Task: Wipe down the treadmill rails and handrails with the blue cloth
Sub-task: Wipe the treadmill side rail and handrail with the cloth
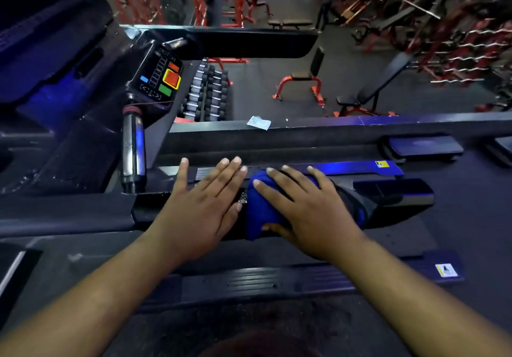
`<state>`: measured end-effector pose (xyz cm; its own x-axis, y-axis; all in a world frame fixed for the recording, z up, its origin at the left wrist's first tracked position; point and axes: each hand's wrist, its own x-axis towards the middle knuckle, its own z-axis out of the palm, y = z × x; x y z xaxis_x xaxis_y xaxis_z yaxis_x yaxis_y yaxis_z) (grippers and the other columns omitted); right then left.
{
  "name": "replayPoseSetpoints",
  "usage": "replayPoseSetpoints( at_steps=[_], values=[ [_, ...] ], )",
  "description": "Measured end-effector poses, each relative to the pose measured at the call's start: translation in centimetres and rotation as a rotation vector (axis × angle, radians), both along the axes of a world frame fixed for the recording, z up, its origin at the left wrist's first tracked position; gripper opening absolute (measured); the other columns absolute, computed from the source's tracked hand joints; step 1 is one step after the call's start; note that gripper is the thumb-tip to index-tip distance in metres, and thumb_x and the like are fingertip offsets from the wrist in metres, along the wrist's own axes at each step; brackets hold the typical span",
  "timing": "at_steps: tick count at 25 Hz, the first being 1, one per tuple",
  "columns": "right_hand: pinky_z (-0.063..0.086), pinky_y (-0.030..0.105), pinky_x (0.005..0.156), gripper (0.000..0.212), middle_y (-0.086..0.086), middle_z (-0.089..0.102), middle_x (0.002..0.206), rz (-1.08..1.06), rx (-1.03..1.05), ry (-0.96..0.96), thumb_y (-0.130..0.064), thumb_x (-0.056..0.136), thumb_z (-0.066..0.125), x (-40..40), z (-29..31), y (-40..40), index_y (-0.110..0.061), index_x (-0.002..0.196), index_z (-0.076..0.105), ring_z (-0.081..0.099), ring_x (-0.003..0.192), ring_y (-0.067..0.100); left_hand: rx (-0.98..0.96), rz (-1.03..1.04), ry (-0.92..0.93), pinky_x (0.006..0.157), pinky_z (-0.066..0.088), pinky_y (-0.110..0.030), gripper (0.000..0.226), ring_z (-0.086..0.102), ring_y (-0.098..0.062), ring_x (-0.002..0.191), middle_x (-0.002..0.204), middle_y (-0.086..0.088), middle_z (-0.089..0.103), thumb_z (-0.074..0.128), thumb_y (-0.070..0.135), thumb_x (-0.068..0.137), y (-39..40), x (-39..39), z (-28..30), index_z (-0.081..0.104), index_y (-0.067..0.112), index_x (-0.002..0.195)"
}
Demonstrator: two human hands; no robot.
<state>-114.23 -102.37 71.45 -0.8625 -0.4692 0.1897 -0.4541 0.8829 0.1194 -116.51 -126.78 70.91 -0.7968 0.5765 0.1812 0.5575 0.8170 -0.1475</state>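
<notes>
The right hand [310,212] is gripping the blue cloth [260,212] at centre frame, fingers spread over it and thumb curled beneath, pressing it onto the black handrail [393,193]. The left hand [205,198] is lying flat and released on the same handrail, just beside the cloth (bracing, apparently). The handrail wipe is judged to be in progress. The next move is calling for a firm slide of the cloth along the rail, then down to the ribbed side rail [249,282] at lower centre. No containers are showing.
</notes>
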Motion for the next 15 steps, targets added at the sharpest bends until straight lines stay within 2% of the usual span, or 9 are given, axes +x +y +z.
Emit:
replayPoseSetpoints(
  at_steps=[2,4,6,9,11,13,15],
  values=[
    [0.036,0.054,0.109,0.063,-0.004,0.057,0.141,-0.08,-0.064,0.006,-0.067,0.091,0.031,-0.5,0.2,1.5,-0.034,0.143,0.047,0.054,0.128,0.02,-0.032,-0.034,0.011,0.114,0.013,-0.07,0.064,0.017,-0.014,0.152,0.166,-0.001,0.018,0.018,0.051,0.104,-1.1,-0.3,0.3,0.021,0.017,0.158],
    [0.035,0.05,0.108,0.059,-0.011,0.064,0.129,-0.247,-0.193,0.007,-0.067,0.093,0.024,-0.8,0.8,2.5,-0.037,0.133,0.057,0.059,0.122,0.016,-0.058,-0.075,0.024,0.114,0.013,-0.071,0.066,0.019,-0.015,0.151,0.165,-0.001,0.018,0.018,0.053,0.103,-3.1,-0.7,0.9,0.022,0.016,0.158],
    [0.033,0.047,0.106,0.056,-0.015,0.066,0.122,-0.427,-0.278,0.059,-0.064,0.093,0.024,-0.3,0.6,0.3,-0.037,0.125,0.062,0.058,0.119,0.013,-0.081,-0.125,0.007,0.112,0.017,-0.072,0.068,0.023,-0.015,0.15,0.165,-0.001,0.022,0.014,0.055,0.103,-5.3,-1.4,1.3,0.025,0.015,0.157],
    [0.025,0.054,0.111,0.049,-0.016,0.06,0.129,-0.58,-0.356,0.179,-0.059,0.093,0.032,1.0,-1.4,-7.8,-0.038,0.129,0.058,0.048,0.131,0.012,-0.108,-0.209,0.002,0.11,0.021,-0.073,0.074,0.026,-0.016,0.149,0.164,-0.001,0.024,0.01,0.061,0.101,-8.8,-2.4,1.8,0.026,0.014,0.156],
    [0.019,0.057,0.114,0.05,-0.014,0.054,0.139,-0.527,-0.392,0.228,-0.056,0.093,0.037,2.1,-2.8,-11.4,-0.038,0.136,0.053,0.041,0.138,0.015,-0.111,-0.29,0.014,0.108,0.025,-0.073,0.078,0.03,-0.017,0.147,0.162,-0.003,0.028,0.014,0.063,0.1,-11.7,-3.1,2.1,0.03,0.011,0.155],
    [0.017,0.059,0.115,0.052,-0.008,0.052,0.144,-0.481,-0.334,0.249,-0.053,0.092,0.04,2.6,-3.5,-10.8,-0.035,0.139,0.052,0.041,0.139,0.019,-0.136,-0.355,0.002,0.107,0.027,-0.074,0.083,0.034,-0.019,0.145,0.16,-0.005,0.031,0.016,0.067,0.097,-14.3,-3.8,2.3,0.034,0.009,0.153],
    [0.016,0.064,0.113,0.051,-0.004,0.052,0.144,-0.617,-0.404,0.283,-0.049,0.09,0.04,2.3,-3.2,-9.6,-0.034,0.136,0.055,0.042,0.139,0.023,-0.157,-0.364,-0.041,0.108,0.026,-0.073,0.092,0.033,-0.019,0.146,0.161,-0.005,0.031,0.01,0.074,0.093,-16.0,-4.0,2.4,0.032,0.009,0.154]
  ],
)
